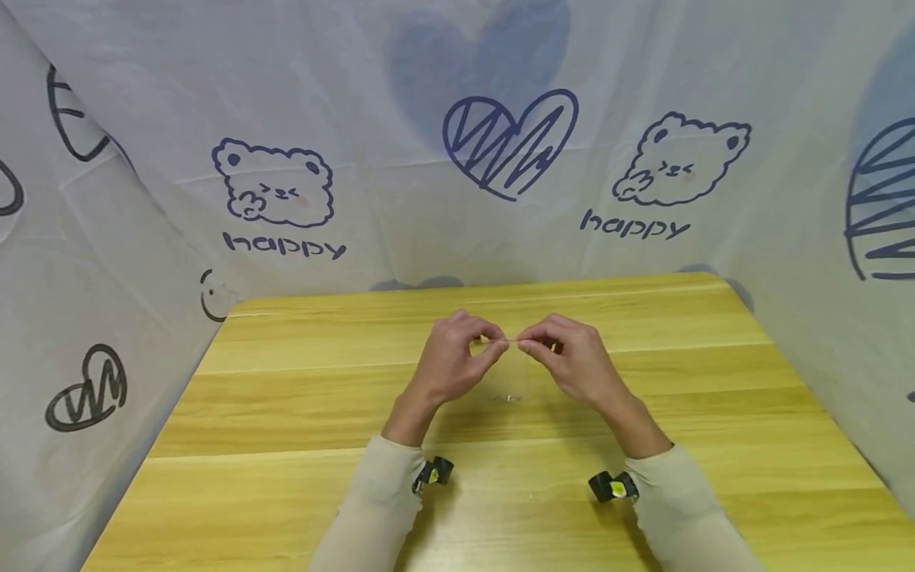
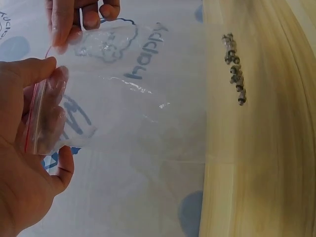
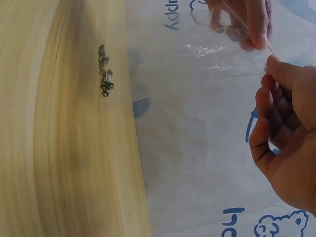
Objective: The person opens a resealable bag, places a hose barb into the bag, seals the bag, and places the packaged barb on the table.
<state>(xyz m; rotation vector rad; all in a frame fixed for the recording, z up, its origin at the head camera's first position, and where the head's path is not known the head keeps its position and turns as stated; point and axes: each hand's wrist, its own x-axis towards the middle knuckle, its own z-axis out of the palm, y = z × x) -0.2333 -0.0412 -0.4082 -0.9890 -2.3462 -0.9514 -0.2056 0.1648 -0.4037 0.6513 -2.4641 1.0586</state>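
Note:
A clear zip-lock bag (image 2: 148,91) hangs from both hands, its zip strip (image 2: 32,118) lined in red at the top. Along the bag's bottom lie several small metal pieces that look like screws (image 2: 235,69), also visible as a dark cluster of screws (image 3: 104,74) in the right wrist view. My left hand (image 1: 455,357) pinches the strip between thumb and fingers, with other fingertips showing through the clear plastic. Close beside it, my right hand (image 1: 577,361) pinches the same top edge by its thumb and forefinger.
Beneath the hands is a wood-grain table (image 1: 286,413). White cloth (image 1: 400,230) printed with bears and hearts hangs behind it and along the sides. Small black cameras (image 1: 434,473) are worn at the wrists.

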